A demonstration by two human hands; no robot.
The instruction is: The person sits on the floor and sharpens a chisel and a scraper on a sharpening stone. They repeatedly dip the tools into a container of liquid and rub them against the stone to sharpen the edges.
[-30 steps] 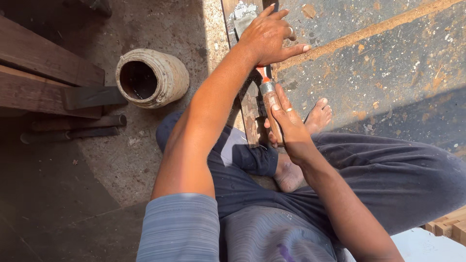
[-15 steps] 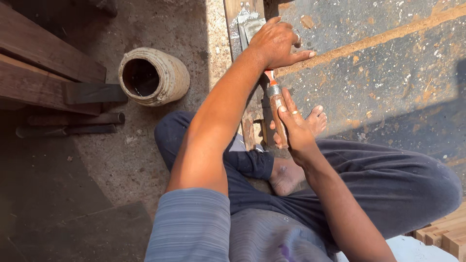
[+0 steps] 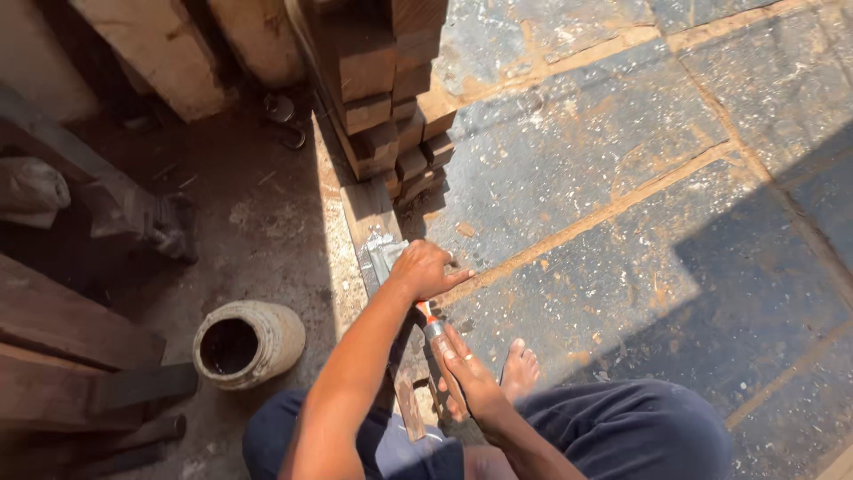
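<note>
The person sits on the stone floor [image 3: 622, 178] with a narrow wooden plank [image 3: 369, 222] running lengthwise away from the lap toward the stack of timber blocks [image 3: 391, 89]; all positions below are given relative to this plank. The tool, apparently a chisel [image 3: 429, 320] with an orange and metal handle, lies along the plank's long axis, its flat metal blade [image 3: 384, 253] resting on the plank's upper face; the left hand [image 3: 425, 271] presses down over the blade end, fingers [image 3: 458, 277] spread flat, gripping nothing closed; the right hand [image 3: 466, 369] sits at the near end, fingers wrapped about the handle. The left hand is the nearer to the blade; the handle points back toward the right hand. A bare foot [image 3: 520, 366] rests right of the plank; a round clay pot [image 3: 244, 342] stands left of it, well apart.
</note>
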